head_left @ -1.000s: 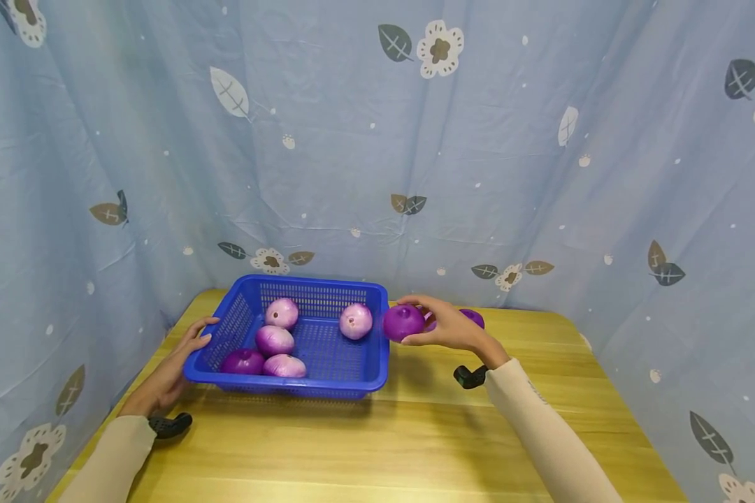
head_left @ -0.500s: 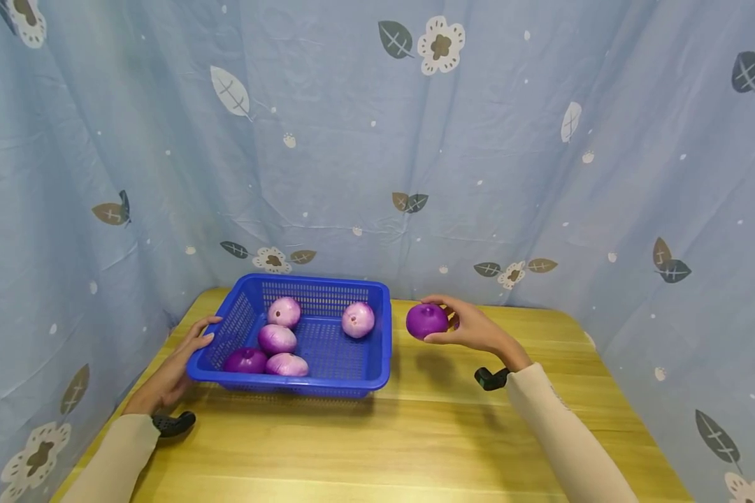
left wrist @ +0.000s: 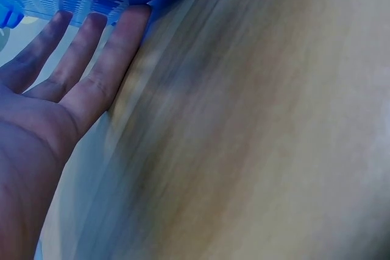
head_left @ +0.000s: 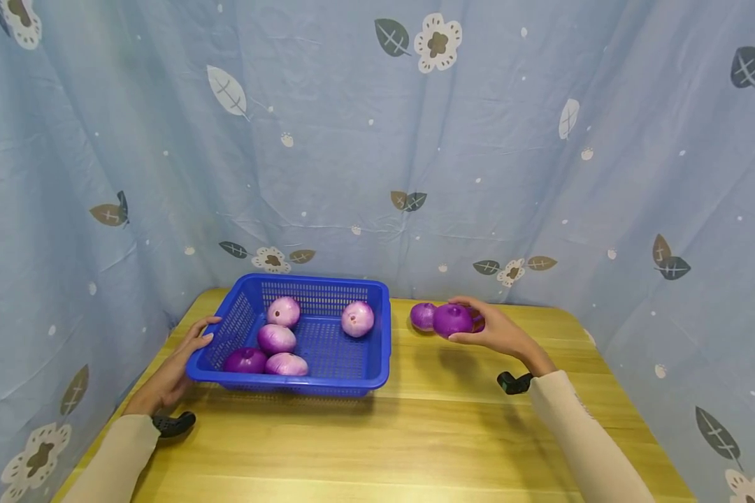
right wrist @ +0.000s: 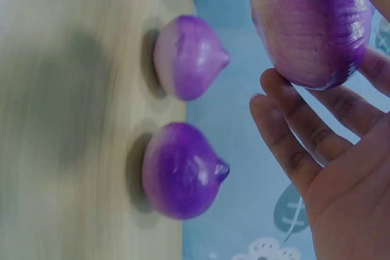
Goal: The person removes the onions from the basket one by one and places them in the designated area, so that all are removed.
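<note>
My right hand (head_left: 502, 332) holds a purple onion (head_left: 451, 320) between thumb and fingers, above the table to the right of the basket. Below it in the right wrist view, a paler onion (right wrist: 187, 58) and a darker onion (right wrist: 183, 172) sit on the table, apart from each other. My left hand (head_left: 171, 369) touches the left side of a blue plastic basket (head_left: 385, 349); its straight fingers (left wrist: 91, 83) meet the slotted wall. Inside the basket lie several onions: a dark purple onion (head_left: 245, 360) at front left and a pale onion (head_left: 357, 319) alone at the right.
A wooden table (head_left: 352, 447) carries everything. Right behind it hangs a pale blue curtain (head_left: 327, 140) with flowers and leaves, which also closes off both sides. A black wrist device (head_left: 514, 382) sits by my right sleeve, another (head_left: 173, 424) by my left.
My right hand has moved right with the onion, from the basket's right rim to over the table onions. One table onion now shows left of the held one. My left hand stays put.
</note>
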`<state>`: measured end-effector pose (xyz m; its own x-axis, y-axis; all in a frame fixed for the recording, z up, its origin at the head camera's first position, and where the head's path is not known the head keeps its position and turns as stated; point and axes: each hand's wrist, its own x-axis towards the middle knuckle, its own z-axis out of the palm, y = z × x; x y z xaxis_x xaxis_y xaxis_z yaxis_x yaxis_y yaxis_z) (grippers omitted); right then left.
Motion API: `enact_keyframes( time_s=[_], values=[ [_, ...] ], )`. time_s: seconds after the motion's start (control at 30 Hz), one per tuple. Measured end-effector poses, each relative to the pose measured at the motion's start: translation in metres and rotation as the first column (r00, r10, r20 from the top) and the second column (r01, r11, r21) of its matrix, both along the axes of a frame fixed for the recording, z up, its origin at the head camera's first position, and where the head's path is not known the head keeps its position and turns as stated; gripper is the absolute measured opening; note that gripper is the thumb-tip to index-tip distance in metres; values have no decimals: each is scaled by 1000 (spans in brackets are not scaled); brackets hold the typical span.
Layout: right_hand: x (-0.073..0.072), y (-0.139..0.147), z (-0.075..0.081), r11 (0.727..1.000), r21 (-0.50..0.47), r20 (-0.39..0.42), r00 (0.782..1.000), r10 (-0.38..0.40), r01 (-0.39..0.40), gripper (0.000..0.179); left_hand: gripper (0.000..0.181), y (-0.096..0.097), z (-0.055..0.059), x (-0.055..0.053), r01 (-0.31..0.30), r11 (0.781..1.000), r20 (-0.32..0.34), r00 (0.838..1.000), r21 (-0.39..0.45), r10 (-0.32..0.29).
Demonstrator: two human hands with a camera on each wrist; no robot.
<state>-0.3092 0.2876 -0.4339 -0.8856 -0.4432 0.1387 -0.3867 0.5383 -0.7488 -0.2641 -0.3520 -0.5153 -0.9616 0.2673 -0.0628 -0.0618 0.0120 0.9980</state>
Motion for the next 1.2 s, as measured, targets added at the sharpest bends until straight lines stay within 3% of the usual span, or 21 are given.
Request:
enact_keyframes(
  time_s=[0.57,0.8,1.2],
  values=[
    [2,45,-13,985,58,-8,987,-162,163,78,49,1,0,-1,-12,1000,1,1000,-14,12],
    [2,61,-19,979,35,27,979,-201,200,80,49,0,1,0,-5,1000,10,1000,10,4],
    [2,89,-35,960,48,14,961,-277,277,81,49,0,1,1,7,1000,-1,1000,17,-7]
  ],
)
